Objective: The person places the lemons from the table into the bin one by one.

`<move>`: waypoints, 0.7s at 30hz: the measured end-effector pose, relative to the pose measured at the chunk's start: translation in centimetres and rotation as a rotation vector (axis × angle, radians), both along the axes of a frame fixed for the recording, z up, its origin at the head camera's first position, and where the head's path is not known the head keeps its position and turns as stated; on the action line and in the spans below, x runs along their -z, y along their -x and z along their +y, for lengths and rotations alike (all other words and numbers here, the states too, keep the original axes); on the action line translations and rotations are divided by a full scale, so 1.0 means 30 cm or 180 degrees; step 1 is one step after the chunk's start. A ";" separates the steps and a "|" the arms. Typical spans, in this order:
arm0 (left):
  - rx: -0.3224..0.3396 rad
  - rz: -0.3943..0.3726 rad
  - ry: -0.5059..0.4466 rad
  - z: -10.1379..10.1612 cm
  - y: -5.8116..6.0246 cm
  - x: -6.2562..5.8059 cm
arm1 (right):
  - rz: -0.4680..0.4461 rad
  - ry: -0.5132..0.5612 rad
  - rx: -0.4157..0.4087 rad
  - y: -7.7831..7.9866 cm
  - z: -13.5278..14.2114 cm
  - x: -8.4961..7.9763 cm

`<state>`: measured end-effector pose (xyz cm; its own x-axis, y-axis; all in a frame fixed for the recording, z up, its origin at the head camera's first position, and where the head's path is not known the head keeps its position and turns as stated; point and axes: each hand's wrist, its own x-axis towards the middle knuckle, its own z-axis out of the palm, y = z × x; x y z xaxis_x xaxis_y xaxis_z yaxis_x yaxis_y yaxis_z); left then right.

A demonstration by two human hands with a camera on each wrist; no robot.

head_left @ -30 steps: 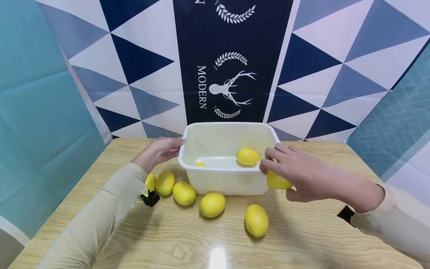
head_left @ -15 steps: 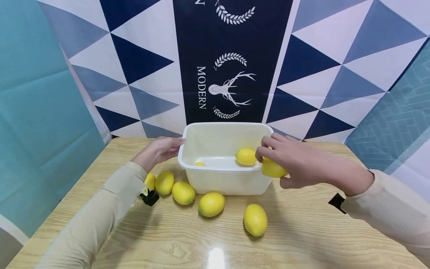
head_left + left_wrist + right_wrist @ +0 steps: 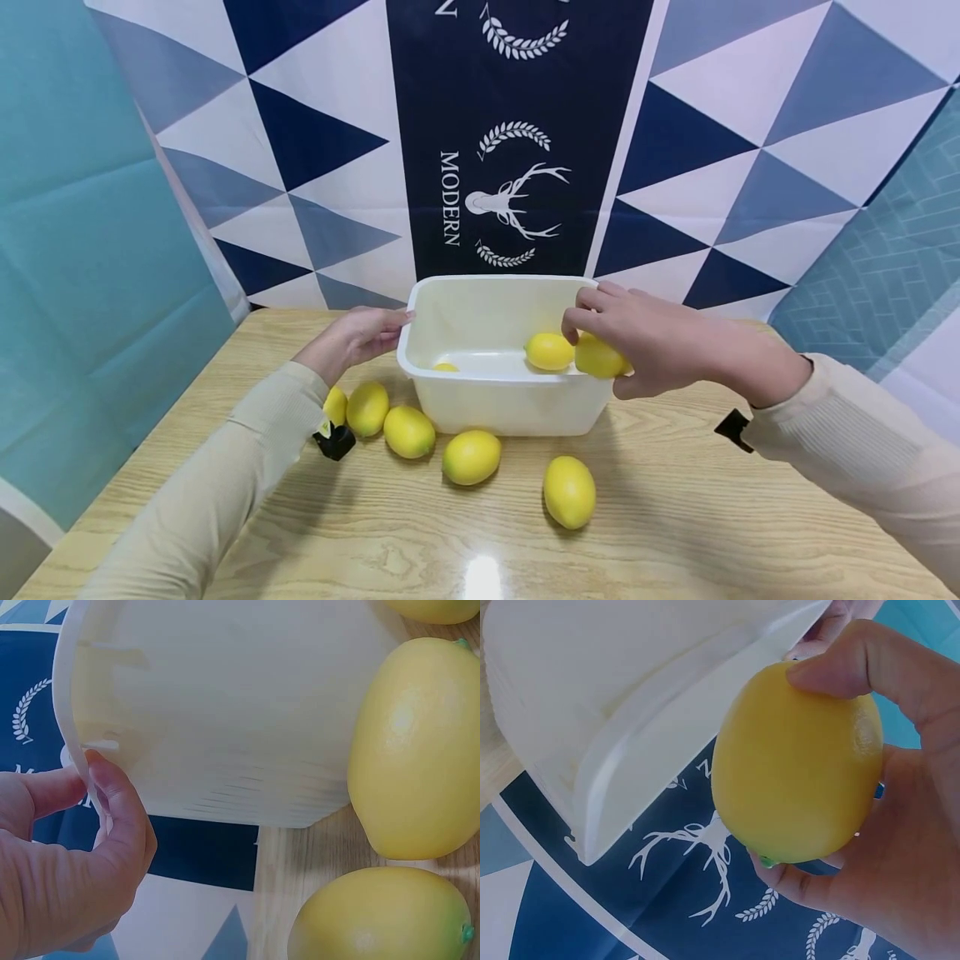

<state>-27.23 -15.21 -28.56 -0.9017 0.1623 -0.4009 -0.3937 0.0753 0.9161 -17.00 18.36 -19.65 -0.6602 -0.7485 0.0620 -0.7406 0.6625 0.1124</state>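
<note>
A white plastic bin stands at the back of the wooden table. My left hand pinches the rim at its left end, thumb on one side and fingers on the other, as the left wrist view shows. In my right hand is a yellow lemon, gripped between thumb and fingers. That hand is over the bin's right front corner, with the lemon overlapping the rim in the head view. Inside the bin lie one whole lemon and the top of another lemon, mostly hidden by the front wall.
Several lemons lie in front of the bin: one lemon nearest me, another lemon by the front wall, and more toward my left forearm. A patterned cloth hangs right behind the table.
My right hand has moved left and up with its lemon, from beside the bin's right front corner to over its rim. My left hand has stayed on the rim.
</note>
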 end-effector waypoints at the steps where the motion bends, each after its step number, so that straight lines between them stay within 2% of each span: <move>1: -0.0003 -0.0004 -0.0006 0.000 0.000 0.000 | -0.0027 -0.0006 0.0016 0.003 -0.001 -0.003; 8: -0.0013 -0.0007 0.0017 0.002 0.002 -0.004 | -0.0218 0.0013 0.0142 0.028 -0.009 -0.027; 21: -0.0001 -0.0035 0.0083 0.001 -0.009 -0.015 | -0.0566 0.0134 0.0191 0.084 -0.027 -0.068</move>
<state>-26.95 -15.19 -28.10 -0.8972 0.1513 -0.4149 -0.4039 0.0990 0.9094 -19.54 17.56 -17.61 -0.7070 -0.7066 -0.0291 -0.7053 0.7075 -0.0456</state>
